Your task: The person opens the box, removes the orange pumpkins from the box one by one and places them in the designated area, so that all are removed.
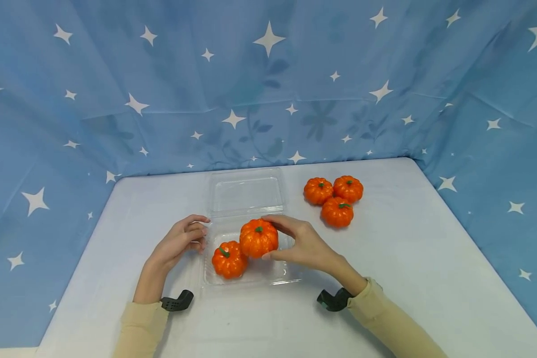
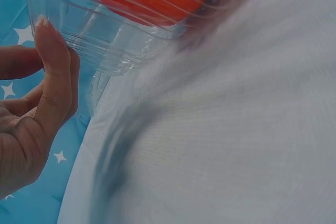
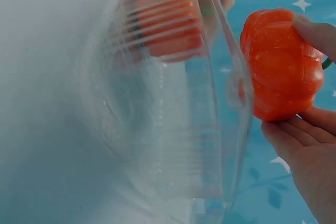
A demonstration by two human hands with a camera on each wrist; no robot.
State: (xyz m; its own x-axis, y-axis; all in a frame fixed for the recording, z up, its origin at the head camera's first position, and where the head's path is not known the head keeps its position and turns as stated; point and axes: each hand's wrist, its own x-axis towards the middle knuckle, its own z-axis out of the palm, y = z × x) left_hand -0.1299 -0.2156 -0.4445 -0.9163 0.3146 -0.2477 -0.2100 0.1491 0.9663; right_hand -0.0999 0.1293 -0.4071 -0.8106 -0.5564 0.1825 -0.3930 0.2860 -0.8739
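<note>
Between the thumb and fingers of my right hand (image 1: 302, 243) is an orange toy pumpkin (image 1: 258, 238) with a green stem, held above a clear plastic clamshell box (image 1: 268, 276). The right wrist view shows this pumpkin (image 3: 281, 66) beside the box wall, gripped from opposite sides. Another pumpkin (image 1: 229, 260) sits inside the box at its left. My left hand (image 1: 179, 243) is at the box's left side, fingers loosely bent. In the left wrist view, its fingertips (image 2: 43, 27) are at the rim of the clear box (image 2: 105, 35).
The box's clear lid (image 1: 247, 191) lies folded back behind it. Three more orange pumpkins (image 1: 318, 191) stand clustered on the white tabletop (image 1: 411, 248), right of the lid. A blue curtain with white stars (image 1: 268, 99) hangs behind and along both sides.
</note>
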